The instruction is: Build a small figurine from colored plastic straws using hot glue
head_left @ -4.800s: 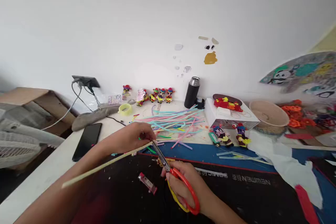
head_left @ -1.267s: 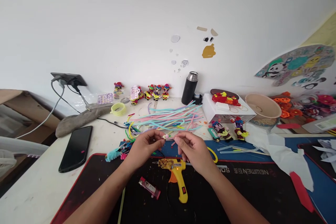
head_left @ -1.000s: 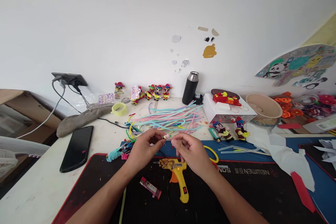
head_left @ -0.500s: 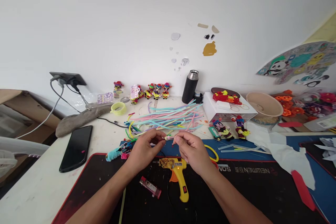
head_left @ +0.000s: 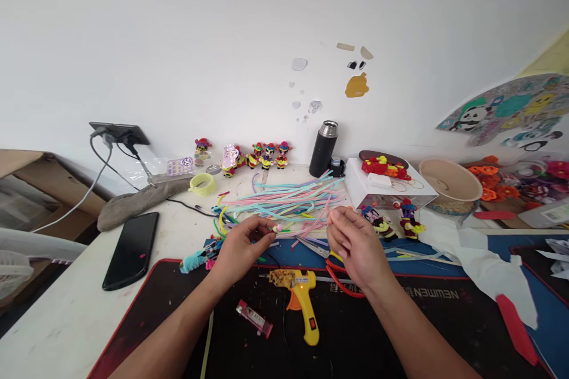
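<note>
I have the left hand (head_left: 242,249) pinching a small pink and pale piece (head_left: 278,228) between its thumb and first finger. The small piece is at the tips of those fingers, near the close edge of a big messy pile of soft, fuzzy sticks (head_left: 284,198). The sticks are pink, light blue, purple and yellow. My right hand (head_left: 362,243) is well apart from the left one, with its thumb and first finger pressed together. I cannot tell if there is something tiny between them. Just beside and partly behind that hand are scissors (head_left: 316,247) with red and yellow handles, and their blades point up and to the left. Closer to me, a yellow glue gun (head_left: 302,302) lies on its side on the black mat (head_left: 444,331), with its nose to the left and a little light shining on it. A pink lighter (head_left: 254,318) lies to the left of its handle. A blue fuzzy bundle (head_left: 193,262) sits to the left of the left hand, and a black phone (head_left: 131,251) is on the white table (head_left: 57,320). Near the wall I see little dolls (head_left: 267,157), a roll of yellow tape (head_left: 202,184) and a dark bottle (head_left: 323,151) with its top open.
</note>
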A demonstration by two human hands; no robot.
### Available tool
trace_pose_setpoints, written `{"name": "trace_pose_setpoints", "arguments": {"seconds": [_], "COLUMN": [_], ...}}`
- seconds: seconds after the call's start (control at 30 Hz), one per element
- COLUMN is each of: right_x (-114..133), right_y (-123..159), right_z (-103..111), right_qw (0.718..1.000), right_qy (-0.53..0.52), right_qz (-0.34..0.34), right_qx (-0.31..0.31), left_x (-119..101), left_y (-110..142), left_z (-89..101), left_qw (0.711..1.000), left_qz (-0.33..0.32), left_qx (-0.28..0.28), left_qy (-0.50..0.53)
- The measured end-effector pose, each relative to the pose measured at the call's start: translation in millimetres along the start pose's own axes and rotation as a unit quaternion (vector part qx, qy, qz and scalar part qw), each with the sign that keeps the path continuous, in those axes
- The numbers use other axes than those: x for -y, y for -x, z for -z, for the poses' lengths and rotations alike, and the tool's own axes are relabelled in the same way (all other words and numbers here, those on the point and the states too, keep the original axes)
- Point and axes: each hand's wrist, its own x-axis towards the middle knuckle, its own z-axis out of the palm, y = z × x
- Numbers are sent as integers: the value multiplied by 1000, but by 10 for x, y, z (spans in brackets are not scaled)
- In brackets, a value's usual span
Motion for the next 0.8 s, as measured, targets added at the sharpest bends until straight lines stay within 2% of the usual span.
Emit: {"name": "trace_pose_setpoints", "arguments": {"seconds": [0.13, 0.23, 0.37, 0.43, 0.53, 0.73, 0.8], "right_x": [81, 57, -70, -139, -211, -294, -323], "right_y": [-107, -209, -329, -333, -245, -40, -19], "right_z": [148, 292, 479, 506, 414, 64, -1], "right_qw": [998, 992, 948, 931, 925, 945, 937], "right_qy": [51, 126, 317, 363, 377, 313, 329], "right_qz": [10, 9, 0, 8, 30, 42, 48], "right_qx": [-28, -22, 8, 27, 51, 90, 105], "left_x": [-34, -59, -78, -86, -96, -72, -50], "left_y": [-15, -10, 3, 6, 8, 9, 15], "left_z": [24, 19, -8, -18, -23, -34, -43], "left_qw": [990, 980, 974, 973, 974, 985, 988], "left_qz": [50, 66, 78, 87, 92, 78, 73], "left_qx": [23, 29, 39, 43, 49, 61, 59], "left_qy": [128, 184, 209, 209, 199, 143, 120]}}
